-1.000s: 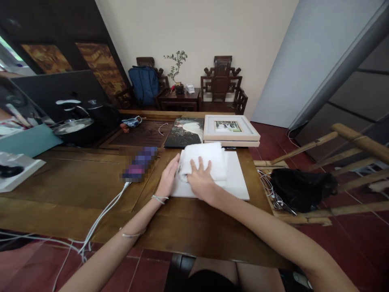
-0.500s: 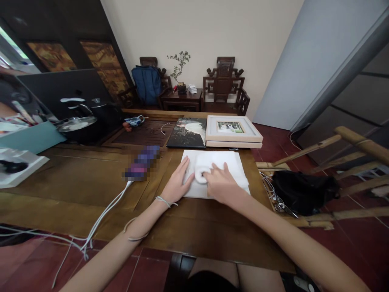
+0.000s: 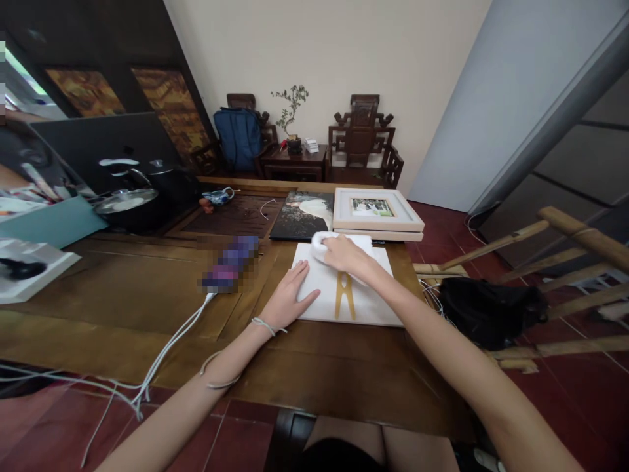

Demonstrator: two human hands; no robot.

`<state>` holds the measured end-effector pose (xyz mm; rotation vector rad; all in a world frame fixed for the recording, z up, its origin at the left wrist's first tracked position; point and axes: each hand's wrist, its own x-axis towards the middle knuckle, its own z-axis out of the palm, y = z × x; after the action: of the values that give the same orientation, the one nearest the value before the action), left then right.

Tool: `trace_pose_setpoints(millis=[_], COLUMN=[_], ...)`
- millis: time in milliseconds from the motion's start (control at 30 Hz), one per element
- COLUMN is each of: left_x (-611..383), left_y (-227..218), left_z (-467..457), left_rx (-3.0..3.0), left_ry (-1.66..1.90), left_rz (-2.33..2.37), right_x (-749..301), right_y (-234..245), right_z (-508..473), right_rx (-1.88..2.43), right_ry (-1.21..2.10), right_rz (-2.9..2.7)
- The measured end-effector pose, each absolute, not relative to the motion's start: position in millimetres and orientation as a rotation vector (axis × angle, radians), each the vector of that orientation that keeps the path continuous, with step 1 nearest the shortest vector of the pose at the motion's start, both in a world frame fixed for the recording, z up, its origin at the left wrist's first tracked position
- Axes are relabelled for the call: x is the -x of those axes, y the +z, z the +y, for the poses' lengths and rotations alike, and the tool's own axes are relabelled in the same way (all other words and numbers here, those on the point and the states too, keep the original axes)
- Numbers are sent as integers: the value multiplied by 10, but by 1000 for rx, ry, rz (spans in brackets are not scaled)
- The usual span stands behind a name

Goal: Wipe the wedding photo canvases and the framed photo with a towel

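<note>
White cloth [image 3: 362, 243] lies bunched toward the far edge of a white panel [image 3: 325, 280], and the panel sits near the right end of the wooden surface [image 3: 304, 367], short of its near edge, probably so that both arms reach it easily. From the left, a blurred device [image 3: 228, 262] lies apart from the panel, with a white cable [image 3: 208, 298] running over the surface's near edge, likely placed within the lead's reach. Left hand [image 3: 287, 298] rests flat and open on the panel's left edge, thumb spread, gripping nothing; it seems to steady the board. Right hand [image 3: 344, 254] has its fingers bent and closed on the cloth's rolled fold, apparently for firm pressure, some fingertips hidden. Past the panel's far edge, a dark photo print [image 3: 299, 215] and stacked picture frames [image 3: 378, 208] lie by the surface's far right corner, seemingly out of the arms' way

As for materials, again from the left: the panel is smooth, matte and square-cornered; the cloth looks soft and thick, its left end curling round; the tan A-shaped piece [image 3: 344, 293] has two splayed legs pointing to the panel's near edge; the print is dark and flat; the frames pair pale wood with white mounts
</note>
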<state>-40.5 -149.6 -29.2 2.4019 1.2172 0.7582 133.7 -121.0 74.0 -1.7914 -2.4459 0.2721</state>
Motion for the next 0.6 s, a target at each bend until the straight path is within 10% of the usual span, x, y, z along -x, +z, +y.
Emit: trace_pose_setpoints(millis=[600], left_x=[393], left_y=[-314], left_z=[-1507], left_rx=[-2384], left_ry=[775], left_rz=[1214], right_x=[-2169], right_y=[213], right_z=[-2990], right_rx=[1497], right_ry=[68], right_rz=[-2654])
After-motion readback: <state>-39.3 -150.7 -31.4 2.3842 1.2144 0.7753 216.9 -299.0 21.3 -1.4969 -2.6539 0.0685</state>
